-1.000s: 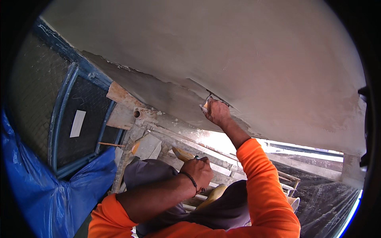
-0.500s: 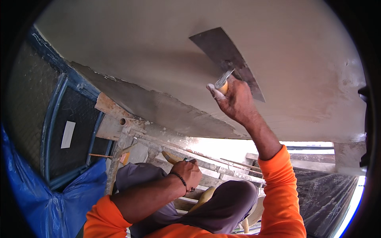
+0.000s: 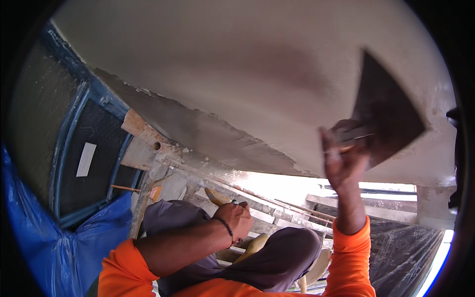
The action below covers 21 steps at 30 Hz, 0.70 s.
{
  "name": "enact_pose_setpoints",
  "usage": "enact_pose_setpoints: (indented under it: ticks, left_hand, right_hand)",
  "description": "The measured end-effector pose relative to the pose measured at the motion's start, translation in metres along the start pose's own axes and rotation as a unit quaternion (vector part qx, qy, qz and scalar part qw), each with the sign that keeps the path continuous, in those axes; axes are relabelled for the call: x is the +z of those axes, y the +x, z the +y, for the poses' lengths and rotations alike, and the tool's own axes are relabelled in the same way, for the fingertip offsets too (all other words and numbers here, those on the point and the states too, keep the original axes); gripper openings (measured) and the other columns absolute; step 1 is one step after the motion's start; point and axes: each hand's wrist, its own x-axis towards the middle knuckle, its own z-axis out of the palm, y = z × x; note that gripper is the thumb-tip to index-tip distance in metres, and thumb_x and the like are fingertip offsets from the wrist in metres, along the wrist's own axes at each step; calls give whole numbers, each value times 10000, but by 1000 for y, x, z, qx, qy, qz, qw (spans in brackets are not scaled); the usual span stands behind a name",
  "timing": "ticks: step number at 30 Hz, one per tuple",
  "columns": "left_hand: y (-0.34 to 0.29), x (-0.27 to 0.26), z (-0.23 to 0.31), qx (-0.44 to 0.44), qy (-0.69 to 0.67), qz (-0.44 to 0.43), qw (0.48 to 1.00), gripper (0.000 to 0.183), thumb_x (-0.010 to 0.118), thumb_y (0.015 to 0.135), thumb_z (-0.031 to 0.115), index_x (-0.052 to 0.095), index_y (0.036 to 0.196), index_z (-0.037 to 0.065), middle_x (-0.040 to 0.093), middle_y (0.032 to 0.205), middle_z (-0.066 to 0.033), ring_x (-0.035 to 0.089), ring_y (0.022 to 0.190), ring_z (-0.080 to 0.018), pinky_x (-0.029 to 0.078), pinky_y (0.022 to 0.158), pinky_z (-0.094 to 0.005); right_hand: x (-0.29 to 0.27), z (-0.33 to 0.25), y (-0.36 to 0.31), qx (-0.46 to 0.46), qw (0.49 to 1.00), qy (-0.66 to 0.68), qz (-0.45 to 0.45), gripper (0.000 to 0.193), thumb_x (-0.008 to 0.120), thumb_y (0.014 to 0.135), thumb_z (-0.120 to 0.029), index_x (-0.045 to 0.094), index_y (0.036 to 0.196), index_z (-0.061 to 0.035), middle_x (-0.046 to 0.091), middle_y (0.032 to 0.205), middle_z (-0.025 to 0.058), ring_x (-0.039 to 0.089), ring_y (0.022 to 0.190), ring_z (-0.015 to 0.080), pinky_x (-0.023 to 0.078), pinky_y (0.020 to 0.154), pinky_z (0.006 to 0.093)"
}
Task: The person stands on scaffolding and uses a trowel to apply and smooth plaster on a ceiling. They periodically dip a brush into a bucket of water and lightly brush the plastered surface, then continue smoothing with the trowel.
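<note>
My right hand (image 3: 346, 158) is closed round the handle of a plastering trowel (image 3: 388, 106), smeared by motion. Its wide dark blade is tilted close to the grey plastered surface (image 3: 222, 54); whether it touches I cannot tell. A rough-edged, darker band of plaster (image 3: 198, 123) runs along the left and lower side of that surface. My left hand (image 3: 235, 220), a dark bead bracelet at the wrist, is curled closed above my knees. What it holds, if anything, is hidden. A curved yellowish thing (image 3: 216, 197) shows just beyond it.
A blue metal frame with dark mesh panels (image 3: 94, 128) stands at the left, above blue plastic sheeting (image 3: 64, 257). Scaffold poles and planks (image 3: 277, 210) lie below my hands. Dark plastic sheeting (image 3: 403, 247) hangs at the lower right. My bent knees (image 3: 277, 257) take up the lower middle.
My right hand has swept the trowel to the right and somewhat down, and the blade has turned. My left hand stays nearly where it was, still curled.
</note>
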Motion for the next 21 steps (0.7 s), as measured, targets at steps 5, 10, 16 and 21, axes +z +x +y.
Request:
enact_pose_setpoints:
  ticks: [5,10,16,21]
  left_hand:
    - [-1,4,0,-5,22,-24,999,251,601,862,137,734,954,-55,682,1064,-247,750,864,-313,598,728,-407]
    - [-8,-5,-5,-32,-15,-31,999,282,635,853,162,730,1023,-42,691,1082,-224,737,939,-305,590,781,-400]
    - [-6,-6,-10,-47,-26,-79,995,389,707,851,210,713,1150,-39,676,1213,-202,716,1055,-278,583,856,-378]
    - [-13,3,-14,-22,-45,32,998,248,597,855,126,715,955,-67,699,963,-221,744,855,-314,595,719,-411]
  right_hand:
    - [139,26,-53,-202,936,-246,-147,341,660,955,-298,673,1238,-107,685,1124,176,660,1008,390,512,883,518]
    - [226,45,-62,-262,874,-365,-187,403,595,981,-327,626,1317,-107,638,1265,174,609,1155,392,468,987,560]
    - [242,42,-56,-182,904,-316,-223,398,588,989,-355,637,1283,-91,658,1223,174,637,1118,378,490,967,533]
    - [244,25,-27,-34,920,-254,-295,353,639,956,-373,662,1109,-56,712,1004,183,707,928,367,561,820,481]
